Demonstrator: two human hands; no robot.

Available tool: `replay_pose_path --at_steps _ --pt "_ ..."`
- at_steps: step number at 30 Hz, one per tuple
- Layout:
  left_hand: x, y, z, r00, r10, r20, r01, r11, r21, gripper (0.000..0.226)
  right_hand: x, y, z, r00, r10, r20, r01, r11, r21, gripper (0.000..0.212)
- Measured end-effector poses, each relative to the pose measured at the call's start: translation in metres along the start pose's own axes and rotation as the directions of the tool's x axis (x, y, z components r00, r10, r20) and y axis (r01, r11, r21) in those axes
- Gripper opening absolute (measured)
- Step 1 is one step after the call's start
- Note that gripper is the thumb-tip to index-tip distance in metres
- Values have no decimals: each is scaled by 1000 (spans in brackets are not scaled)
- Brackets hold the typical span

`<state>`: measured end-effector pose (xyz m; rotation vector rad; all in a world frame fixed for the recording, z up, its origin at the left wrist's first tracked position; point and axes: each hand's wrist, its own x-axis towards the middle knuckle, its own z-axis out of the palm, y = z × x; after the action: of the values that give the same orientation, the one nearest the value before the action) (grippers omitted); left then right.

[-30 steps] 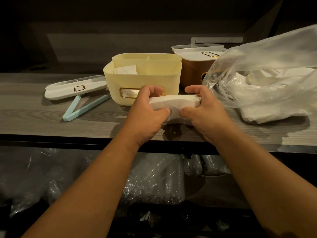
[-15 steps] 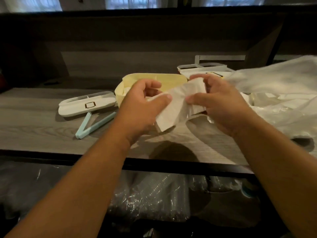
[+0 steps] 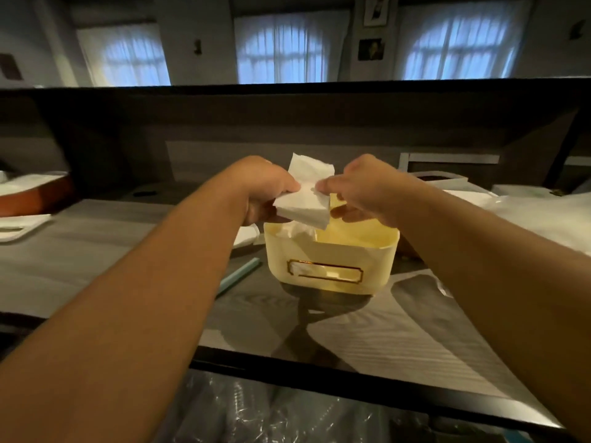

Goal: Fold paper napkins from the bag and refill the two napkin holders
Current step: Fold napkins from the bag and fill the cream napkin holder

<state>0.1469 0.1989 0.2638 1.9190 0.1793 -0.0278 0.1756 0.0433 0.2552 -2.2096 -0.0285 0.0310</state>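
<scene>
A: White folded paper napkin (image 3: 303, 199) is seen pinched from both sides, held just above the open top of the pale yellow plastic napkin holder (image 3: 332, 251).

B: How is it gripped?

A: The left hand (image 3: 265, 190) is clamped on its left edge, thumb on top and fingers curled beneath. The right hand (image 3: 361, 190) is closed on its right edge in the same way. The upper flap of the napkin is raised between the two hands.

B: And the holder itself?

A: It is set on the grey wood-grain counter (image 3: 96, 260), a gold-framed slot (image 3: 324, 272) showing on its front wall. Crumpled white napkins (image 3: 292, 231) are seen inside at its left end; how full it is cannot be told.

B: What else is laid out?

A: A light blue stick (image 3: 240, 276) is partly hidden behind the left forearm, just beside the holder. The clear plastic bag (image 3: 540, 215) is spread at the right, well behind the right arm. A white flat lid (image 3: 246, 236) is glimpsed left of the holder. A brown box with white top (image 3: 32, 193) is placed at the far left, above a white tray (image 3: 22, 227).
</scene>
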Motion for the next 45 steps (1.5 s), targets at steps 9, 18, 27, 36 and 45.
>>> replay_pose_path --at_steps 9,18,27,36,45 --pt "21 -21 -1 984 90 -156 -35 945 324 12 5 1 24 995 60 74 -59 998 -19 18" --pt "28 -30 -6 982 184 -40 -107 721 685 22 -6 -4 41 985 -8 171 81 901 -427 41" --pt "33 -37 -15 983 104 150 -178 742 646 25 -7 -6 30 947 22 320 89 940 -330 38" --pt "46 -29 -18 959 1 282 -206 687 697 45 -7 -5 38 951 26 308 104 911 -399 47" --pt "48 -12 -20 955 67 290 -267 624 734 70 -1 -9 20 955 10 295 97 933 -345 49"
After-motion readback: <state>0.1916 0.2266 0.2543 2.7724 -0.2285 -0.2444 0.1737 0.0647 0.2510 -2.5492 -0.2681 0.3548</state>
